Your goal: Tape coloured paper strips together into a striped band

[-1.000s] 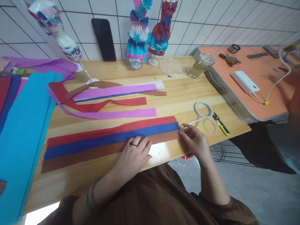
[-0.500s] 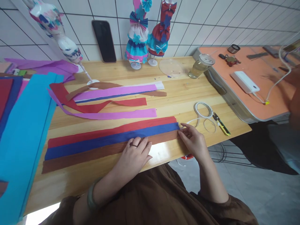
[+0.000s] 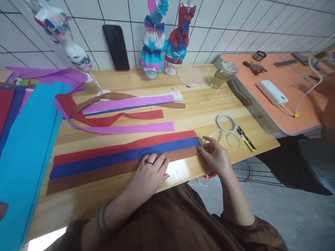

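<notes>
Red (image 3: 125, 145), blue (image 3: 104, 161) and brown (image 3: 86, 179) strips lie side by side along the table's front. My left hand (image 3: 153, 172) rests on the brown strip with its fingers loosely spread, a ring on one finger. At the strips' right end, my right hand (image 3: 214, 153) has its fingertips at the end of the brown strip, thumb and fingers curled. A thin white tape runs from the tape roll (image 3: 226, 123) toward those fingertips; whether they grip it is too small to tell. Behind lie a pink strip (image 3: 136, 128) and another red strip (image 3: 143, 114).
A yellow-black cutter (image 3: 246, 138) lies right of the roll. Turquoise sheets (image 3: 23, 146) cover the left side. A phone (image 3: 116, 47), dressed figures (image 3: 152, 45) and a lidded cup (image 3: 223, 74) stand at the back. Another person's arm (image 3: 328, 115) is at far right.
The fingers of my right hand have closed in slightly at the strips' end. My left hand has stayed in place, and the view has shifted very slightly.
</notes>
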Demonstrator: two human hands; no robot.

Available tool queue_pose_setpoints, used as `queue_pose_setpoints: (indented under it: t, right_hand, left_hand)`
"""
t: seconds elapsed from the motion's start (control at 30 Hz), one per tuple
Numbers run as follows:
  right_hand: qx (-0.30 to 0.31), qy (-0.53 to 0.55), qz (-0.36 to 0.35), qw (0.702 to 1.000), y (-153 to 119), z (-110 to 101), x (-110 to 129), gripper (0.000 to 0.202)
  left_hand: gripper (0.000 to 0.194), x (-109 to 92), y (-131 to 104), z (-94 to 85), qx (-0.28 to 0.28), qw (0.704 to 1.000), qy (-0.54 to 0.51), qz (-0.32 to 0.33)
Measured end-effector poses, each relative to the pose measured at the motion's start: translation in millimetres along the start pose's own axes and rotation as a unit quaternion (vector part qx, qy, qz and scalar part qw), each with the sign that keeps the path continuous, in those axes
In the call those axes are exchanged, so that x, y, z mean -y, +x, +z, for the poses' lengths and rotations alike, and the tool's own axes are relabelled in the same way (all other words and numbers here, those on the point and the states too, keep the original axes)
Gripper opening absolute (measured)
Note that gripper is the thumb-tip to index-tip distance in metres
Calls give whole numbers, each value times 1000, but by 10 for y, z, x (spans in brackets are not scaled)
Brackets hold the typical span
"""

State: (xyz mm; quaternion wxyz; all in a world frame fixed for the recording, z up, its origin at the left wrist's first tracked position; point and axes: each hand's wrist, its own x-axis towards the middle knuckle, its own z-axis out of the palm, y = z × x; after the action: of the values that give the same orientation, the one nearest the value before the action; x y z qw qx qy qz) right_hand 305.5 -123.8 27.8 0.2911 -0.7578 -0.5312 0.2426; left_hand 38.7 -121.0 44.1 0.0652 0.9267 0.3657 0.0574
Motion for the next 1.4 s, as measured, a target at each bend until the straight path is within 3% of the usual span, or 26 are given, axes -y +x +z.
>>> queue_pose_setpoints:
  t: [0.47, 0.63, 0.73, 0.87, 0.97, 1.07, 1.17, 1.4]
  right_hand:
    - [-3, 5, 14, 1000, 16, 27, -57, 52]
    - [-40, -25, -9, 999, -18, 32, -64, 49]
    - [-104, -72, -64, 990, -89, 43, -44, 45]
    - [-185, -151, -194, 951, -246, 129, 19, 42]
    - [-123, -179, -302, 928, -381, 256, 75, 45]
    - [-44, -208, -354, 911, -489, 377, 107, 53]
    - [-21, -238, -332, 913, -538, 431, 88, 57]
    - [-66, -281, -230, 929, -527, 432, 19, 57]
  left_hand:
    - [37, -7, -8, 6, 11, 1000, -2, -2]
    - [37, -7, -12, -2, 7, 1000, 0, -2]
    - [37, -6, -16, 5, 4, 1000, 3, -2]
    - [38, -7, -23, 14, 3, 1000, 4, -2]
    - [38, -12, -21, 13, 2, 1000, 5, -3]
    - [37, -20, -17, 12, 3, 1000, 5, -5]
    - [37, -30, -22, 17, 4, 1000, 3, -8]
    - [37, -51, -50, 29, -6, 1000, 3, -11]
